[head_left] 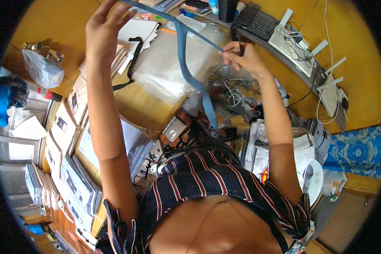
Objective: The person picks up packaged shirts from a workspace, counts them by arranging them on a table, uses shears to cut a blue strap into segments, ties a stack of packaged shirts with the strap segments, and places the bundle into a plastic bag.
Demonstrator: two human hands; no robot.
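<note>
Strap [181, 46] stretched aloft above the plastic sleeves [161, 74], wide tail [208, 108] dangling over clutter [235, 106]. Pinched in right fingers [233, 45]; cannot tell whether gripped by left fingers [125, 17], near the view's top edge. Best kept taut, fork [180, 26] untwisted, tail lifted clear of snags.

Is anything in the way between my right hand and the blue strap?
Nothing visible is: the right hand already pinches the blue strap directly. The clear plastic packaging shows behind the strap, not between it and the hand.
</note>
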